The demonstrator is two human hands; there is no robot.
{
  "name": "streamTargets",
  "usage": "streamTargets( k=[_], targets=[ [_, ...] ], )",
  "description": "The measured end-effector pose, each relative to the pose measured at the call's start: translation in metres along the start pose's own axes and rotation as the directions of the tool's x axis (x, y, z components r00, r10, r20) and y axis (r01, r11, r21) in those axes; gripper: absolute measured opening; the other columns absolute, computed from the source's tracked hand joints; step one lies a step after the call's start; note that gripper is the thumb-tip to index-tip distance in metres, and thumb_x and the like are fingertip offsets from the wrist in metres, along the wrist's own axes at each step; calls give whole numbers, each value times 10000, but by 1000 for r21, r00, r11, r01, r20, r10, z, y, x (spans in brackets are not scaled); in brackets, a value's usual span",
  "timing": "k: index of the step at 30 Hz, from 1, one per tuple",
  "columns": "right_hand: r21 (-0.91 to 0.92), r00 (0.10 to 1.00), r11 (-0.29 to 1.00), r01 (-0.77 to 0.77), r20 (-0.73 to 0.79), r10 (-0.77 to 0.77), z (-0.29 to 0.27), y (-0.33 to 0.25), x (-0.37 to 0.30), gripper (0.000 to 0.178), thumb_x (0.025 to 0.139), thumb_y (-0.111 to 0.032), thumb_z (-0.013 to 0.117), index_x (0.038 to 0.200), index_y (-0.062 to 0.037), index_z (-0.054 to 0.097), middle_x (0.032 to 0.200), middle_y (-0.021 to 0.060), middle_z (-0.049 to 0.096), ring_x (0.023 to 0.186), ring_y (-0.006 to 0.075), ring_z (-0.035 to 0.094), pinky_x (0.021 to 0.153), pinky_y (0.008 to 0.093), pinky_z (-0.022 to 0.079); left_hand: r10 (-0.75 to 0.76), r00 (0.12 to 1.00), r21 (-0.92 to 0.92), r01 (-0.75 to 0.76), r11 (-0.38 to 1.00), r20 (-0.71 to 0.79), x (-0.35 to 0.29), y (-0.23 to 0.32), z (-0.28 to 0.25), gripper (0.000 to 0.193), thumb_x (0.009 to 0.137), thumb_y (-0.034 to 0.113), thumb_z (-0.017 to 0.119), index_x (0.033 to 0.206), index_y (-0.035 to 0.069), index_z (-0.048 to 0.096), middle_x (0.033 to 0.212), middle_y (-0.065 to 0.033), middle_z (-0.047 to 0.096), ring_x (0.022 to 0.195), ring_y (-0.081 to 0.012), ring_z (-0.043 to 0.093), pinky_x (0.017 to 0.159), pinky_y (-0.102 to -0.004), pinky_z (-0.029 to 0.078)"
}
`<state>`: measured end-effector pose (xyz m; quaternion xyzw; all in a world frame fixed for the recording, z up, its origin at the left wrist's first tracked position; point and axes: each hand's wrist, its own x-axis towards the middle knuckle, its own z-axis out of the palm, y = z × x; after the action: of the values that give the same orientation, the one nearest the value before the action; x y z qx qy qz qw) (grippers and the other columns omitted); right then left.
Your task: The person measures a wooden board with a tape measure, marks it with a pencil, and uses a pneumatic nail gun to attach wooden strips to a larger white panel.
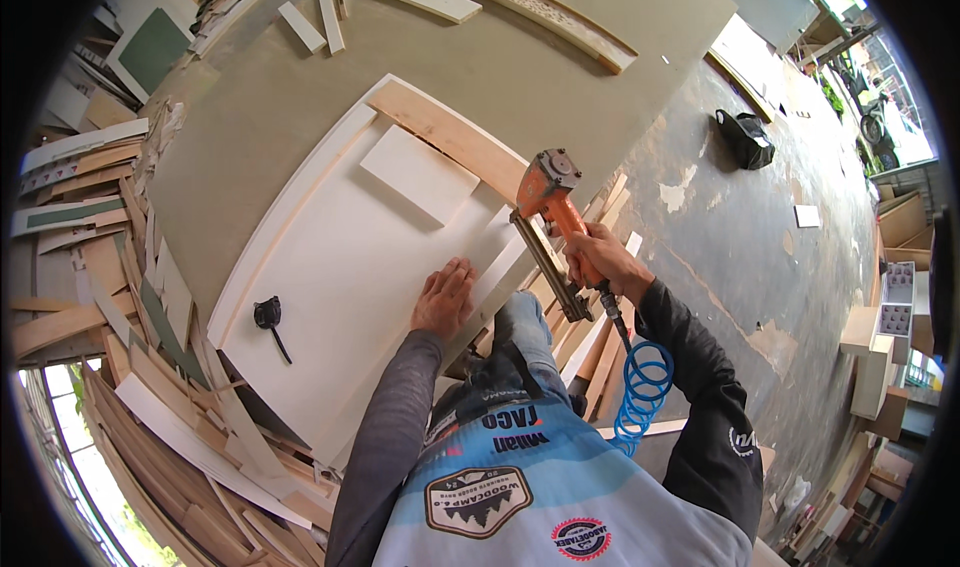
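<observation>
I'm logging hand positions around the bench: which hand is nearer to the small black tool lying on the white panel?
Left. The left hand rests flat on the white panel, to the right of the black tool. The right hand is farther right, gripping the orange nail gun.

- Black bag, crumpled, on the grey concrete floor, upper right.
- Heap of wooden offcut strips along the left.
- Small black tool, perhaps a scraper, left of centre.
- Two short white wooden strips, top.

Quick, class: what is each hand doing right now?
Left hand: open, flat on the white panel.
Right hand: closed around the orange nail gun.
</observation>
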<state>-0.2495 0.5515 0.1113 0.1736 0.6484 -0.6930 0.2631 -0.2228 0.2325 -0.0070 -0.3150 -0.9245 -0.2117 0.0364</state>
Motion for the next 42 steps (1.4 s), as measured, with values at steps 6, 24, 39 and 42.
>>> streamTargets(
  k=[6, 24, 39, 42],
  targets=[
    [-20, 1000, 1000, 14, 7, -14, 4, -1, 0, 358, 908, -155, 568, 1203, 48, 565, 650, 55, 579, 487, 155, 575, 490, 304, 507, 13, 1000, -15, -14, 1000, -27, -2, -3, 5, 441, 936, 169, 580, 1372, 100, 572, 1451, -87, 544, 1388, -288, 475, 1101, -457, 422],
    [57, 998, 997, 59, 8, -59, 9, 4, -15, 332, 938, -143, 562, 1217, 38, 577, 635, 65, 585, 508, 163, 581, 506, 305, 509, 26, 997, -91, -32, 995, -74, -2, -1, 4, 451, 882, 112, 620, 1331, 81, 590, 1432, -103, 549, 1387, -296, 478, 1101, -454, 428],
    [100, 998, 995, 12, 60, -18, 46, 61, -33, 413, 921, -118, 575, 1310, 19, 587, 636, 41, 533, 525, 166, 553, 553, 337, 508, -578, 689, -75, 612, 787, -437, -245, 8, -62, 524, 783, 209, 663, 1293, 94, 636, 1510, -164, 460, 1447, -358, 370, 1156, -531, 255],
    [62, 996, 998, 6, 93, -12, 61, 61, -43, 440, 916, -138, 581, 1327, 20, 569, 650, 47, 527, 543, 163, 540, 588, 343, 503, -619, 322, -109, 824, 555, -716, -345, 18, -83, 389, 792, 131, 659, 1178, 87, 680, 1328, -171, 575, 1314, -373, 484, 1109, -537, 332]
  ],
)
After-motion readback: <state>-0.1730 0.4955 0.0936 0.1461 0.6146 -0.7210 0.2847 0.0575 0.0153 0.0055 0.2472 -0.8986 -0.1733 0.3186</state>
